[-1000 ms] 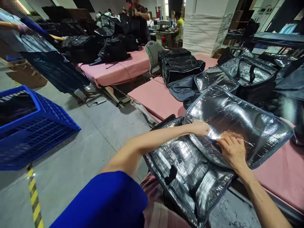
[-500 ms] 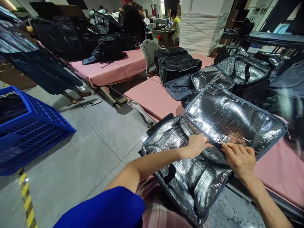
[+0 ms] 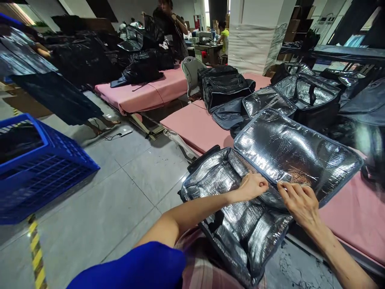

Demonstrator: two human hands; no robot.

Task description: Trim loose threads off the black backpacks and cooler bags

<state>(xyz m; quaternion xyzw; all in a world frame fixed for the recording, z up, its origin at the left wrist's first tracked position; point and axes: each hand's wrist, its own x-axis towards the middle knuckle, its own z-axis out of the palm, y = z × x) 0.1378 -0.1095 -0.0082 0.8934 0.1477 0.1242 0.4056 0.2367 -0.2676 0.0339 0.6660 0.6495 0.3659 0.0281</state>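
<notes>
An insulated cooler bag [image 3: 243, 216] with a crinkled silver lining lies open before me, partly over my lap. Its silver-faced lid [image 3: 300, 148] is folded back across the pink table. My left hand [image 3: 254, 186] is closed in a pinch just above the seam between lid and bag; whatever its fingers hold is too small or hidden to make out. A short gap to the right, my right hand [image 3: 300, 200] pinches the dark edging at that same seam, with its fingertips pressed together and its palm down.
More silver-lined bags [image 3: 315, 94] and a black bag [image 3: 227, 86] stand on the pink table [image 3: 192, 124]. At left are a blue crate [image 3: 60, 156] and a person in a dark skirt [image 3: 57, 96]. Another pink table [image 3: 144, 94] carries black bags. Farther back, people work near sewing machines.
My left fingers have curled into a tighter pinch. My right hand has shifted slightly left along the seam. Behind, a person has straightened up with a black bag.
</notes>
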